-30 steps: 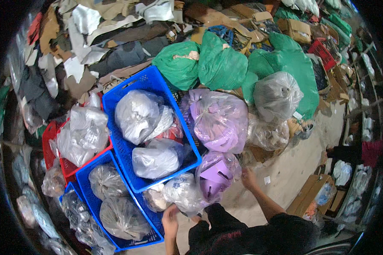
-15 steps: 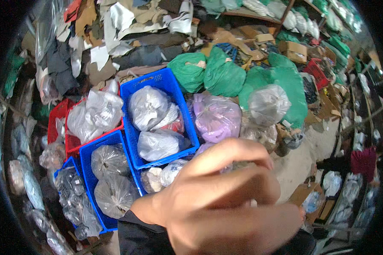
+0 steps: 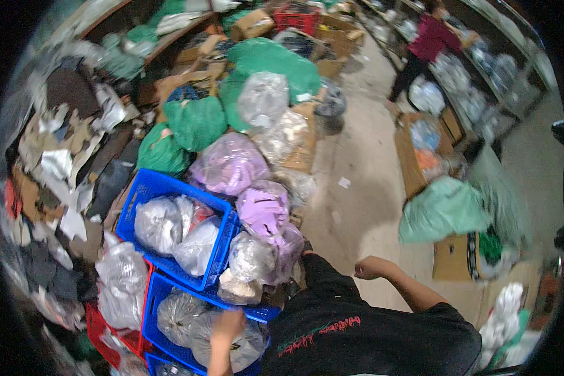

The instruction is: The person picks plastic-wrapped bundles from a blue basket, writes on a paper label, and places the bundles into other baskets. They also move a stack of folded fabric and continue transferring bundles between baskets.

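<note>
My left hand (image 3: 230, 323) is smeared by motion above a grey plastic bag (image 3: 241, 343) in the lower blue crate (image 3: 151, 313); its fingers do not show clearly, and whether it touches the bag is hard to tell. A second grey bag (image 3: 180, 316) lies beside it in that crate. On the other side of my black shirt, my right hand (image 3: 371, 267) hangs over the floor, fingers curled in, with nothing seen in it. Another blue crate (image 3: 130, 213), farther off, holds clear bags of pale material (image 3: 158, 224). Purple bags (image 3: 263, 210) and a clear bag (image 3: 252, 255) sit to its right.
Red crates (image 3: 106, 335) with clear bags stand at the left, beside heaped scraps (image 3: 56, 166). Green sacks (image 3: 196, 122) and cardboard lie ahead. A bare floor strip (image 3: 351, 182) runs between these and a cardboard box (image 3: 410, 175), a pale green sack (image 3: 445, 210) and shelves, where a person (image 3: 429, 41) stands.
The view has swung to the right. My hands, close together in front before, are now apart: the left over the lower blue crate, the right out over the floor.
</note>
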{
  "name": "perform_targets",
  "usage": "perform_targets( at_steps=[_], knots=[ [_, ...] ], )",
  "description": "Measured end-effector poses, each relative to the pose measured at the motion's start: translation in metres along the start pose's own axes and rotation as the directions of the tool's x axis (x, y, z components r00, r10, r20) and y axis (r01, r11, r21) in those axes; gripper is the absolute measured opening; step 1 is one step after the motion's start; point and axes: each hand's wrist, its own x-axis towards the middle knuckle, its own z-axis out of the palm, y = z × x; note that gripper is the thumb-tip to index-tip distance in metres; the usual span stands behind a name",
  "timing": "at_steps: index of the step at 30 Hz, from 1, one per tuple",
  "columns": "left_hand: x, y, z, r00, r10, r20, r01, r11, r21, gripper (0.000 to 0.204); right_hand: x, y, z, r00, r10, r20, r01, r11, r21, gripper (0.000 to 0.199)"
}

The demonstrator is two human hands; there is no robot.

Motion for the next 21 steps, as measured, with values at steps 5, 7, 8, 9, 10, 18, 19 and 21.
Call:
perform_targets(
  at_steps=[5, 7, 8, 9, 10, 18, 19, 21],
  knots=[
    [-0.074, -0.058, 0.199, 0.736, 0.206, 0.645, 0.132, 0.891, -0.435, 0.037, -0.109, -0.014, 0.111, 0.912, 0.031, 0.409, -0.122, 0.973, 0.198, 0.036],
    [-0.078, -0.063, 0.231, 0.743, 0.224, 0.63, 0.208, 0.818, -0.537, 0.037, -0.134, -0.017, 0.149, 0.922, -0.003, 0.387, -0.174, 0.89, 0.422, 0.034],
    [-0.077, -0.064, 0.239, 0.746, 0.223, 0.628, 0.239, 0.789, -0.565, 0.037, -0.145, -0.017, 0.166, 0.939, 0.004, 0.343, -0.177, 0.863, 0.474, 0.034],
    [-0.072, -0.065, 0.242, 0.744, 0.222, 0.63, 0.256, 0.777, -0.576, 0.037, -0.155, -0.016, 0.182, 0.955, 0.001, 0.296, -0.162, 0.838, 0.522, 0.033],
    [-0.067, -0.064, 0.244, 0.741, 0.223, 0.633, 0.267, 0.768, -0.583, 0.037, -0.163, -0.014, 0.196, 0.965, 0.003, 0.262, -0.153, 0.817, 0.556, 0.033],
    [-0.01, -0.025, 0.247, 0.661, 0.3, 0.688, 0.215, 0.802, -0.557, 0.038, -0.252, 0.003, 0.297, 0.986, 0.101, 0.132, -0.163, 0.742, 0.65, 0.032],
    [-0.004, -0.014, 0.25, 0.647, 0.314, 0.695, 0.204, 0.807, -0.555, 0.039, -0.266, 0.006, 0.31, 0.986, 0.12, 0.113, -0.165, 0.729, 0.664, 0.033],
    [0.007, 0.013, 0.26, 0.624, 0.347, 0.7, 0.178, 0.809, -0.56, 0.039, -0.293, 0.004, 0.34, 0.962, 0.273, 0.031, -0.211, 0.66, 0.721, 0.035]
  ],
)
